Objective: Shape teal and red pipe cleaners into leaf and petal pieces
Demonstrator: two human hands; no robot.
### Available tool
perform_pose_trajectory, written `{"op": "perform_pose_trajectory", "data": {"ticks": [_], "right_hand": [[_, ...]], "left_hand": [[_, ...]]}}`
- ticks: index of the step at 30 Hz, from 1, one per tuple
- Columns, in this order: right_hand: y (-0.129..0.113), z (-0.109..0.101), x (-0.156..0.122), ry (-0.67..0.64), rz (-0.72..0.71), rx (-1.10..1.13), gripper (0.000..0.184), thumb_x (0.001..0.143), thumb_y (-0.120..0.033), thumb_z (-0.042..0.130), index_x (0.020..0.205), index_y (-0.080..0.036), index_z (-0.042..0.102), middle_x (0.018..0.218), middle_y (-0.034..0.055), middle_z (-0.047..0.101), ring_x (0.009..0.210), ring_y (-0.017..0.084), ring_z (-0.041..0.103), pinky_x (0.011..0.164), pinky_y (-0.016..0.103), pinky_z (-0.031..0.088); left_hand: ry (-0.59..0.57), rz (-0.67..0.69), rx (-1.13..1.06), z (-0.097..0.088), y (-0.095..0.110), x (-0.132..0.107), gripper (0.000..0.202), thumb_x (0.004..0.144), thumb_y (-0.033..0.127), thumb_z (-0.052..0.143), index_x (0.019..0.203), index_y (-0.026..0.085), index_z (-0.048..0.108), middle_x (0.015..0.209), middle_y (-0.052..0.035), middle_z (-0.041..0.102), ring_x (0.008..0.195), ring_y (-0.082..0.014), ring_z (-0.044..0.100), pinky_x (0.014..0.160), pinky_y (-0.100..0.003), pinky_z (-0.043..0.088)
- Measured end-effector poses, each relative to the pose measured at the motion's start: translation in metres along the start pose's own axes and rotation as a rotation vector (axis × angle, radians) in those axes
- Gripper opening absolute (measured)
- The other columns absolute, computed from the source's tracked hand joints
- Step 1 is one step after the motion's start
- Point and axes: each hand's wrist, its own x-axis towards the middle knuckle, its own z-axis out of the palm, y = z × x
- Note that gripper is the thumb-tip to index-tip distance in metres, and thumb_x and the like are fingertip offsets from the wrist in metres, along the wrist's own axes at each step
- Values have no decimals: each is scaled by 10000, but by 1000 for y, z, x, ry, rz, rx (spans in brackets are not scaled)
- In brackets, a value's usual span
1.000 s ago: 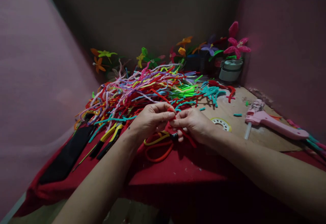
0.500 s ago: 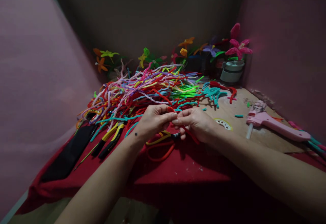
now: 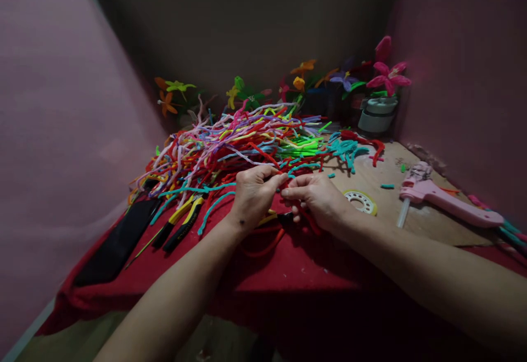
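Both of my hands meet above the front of the red-covered table. My left hand (image 3: 257,192) pinches a red pipe cleaner (image 3: 311,222) between thumb and forefinger. My right hand (image 3: 317,197) grips the same pipe cleaner close beside it, and a red length hangs below the right fingers. The fingers cover most of the piece. Under the hands lie scissors with red and yellow handles (image 3: 263,251), partly hidden by my left wrist. Right behind the hands spreads a big pile of colourful pipe cleaners (image 3: 242,137).
At left lie a black phone (image 3: 117,244) and yellow-black pliers (image 3: 183,225). On the board (image 3: 370,170) at right are a tape roll (image 3: 371,207) and a pink glue gun (image 3: 453,203). Pipe-cleaner flowers, including a pink flower (image 3: 389,78) in a pot (image 3: 376,115), line the back.
My left hand has turned at the wrist, its knuckles now facing up more, and has bent closer round the red pipe cleaner. My right hand stays nearly in place. The view has shifted slightly.
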Motion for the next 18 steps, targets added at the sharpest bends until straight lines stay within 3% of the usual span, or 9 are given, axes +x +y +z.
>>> {"op": "perform_pose_trajectory", "data": {"ticks": [5,12,18], "right_hand": [[2,-2,5,-48,-13,154,210,592,-235,692,560,-139,507,502,-15,563,363,62,472,349,189,427],[5,-9,12,-109,-39,237,220,569,-240,715,668,-117,562,523,-4,558,426,90,521,456,249,493],[7,-9,11,-120,-55,228,167,583,-220,680,649,-117,566,526,-9,546,435,95,527,443,250,493]], "left_hand": [[93,-135,-357,-14,-3,11,197,699,339,593,629,158,558,425,69,413,346,-42,306,347,-182,211],[-236,-201,-339,-12,-4,7,259,728,392,580,749,134,594,523,40,485,365,-27,341,362,-170,215],[-339,-224,-310,-8,-1,4,214,693,338,619,737,129,605,569,27,510,401,-31,336,377,-176,222]]}}
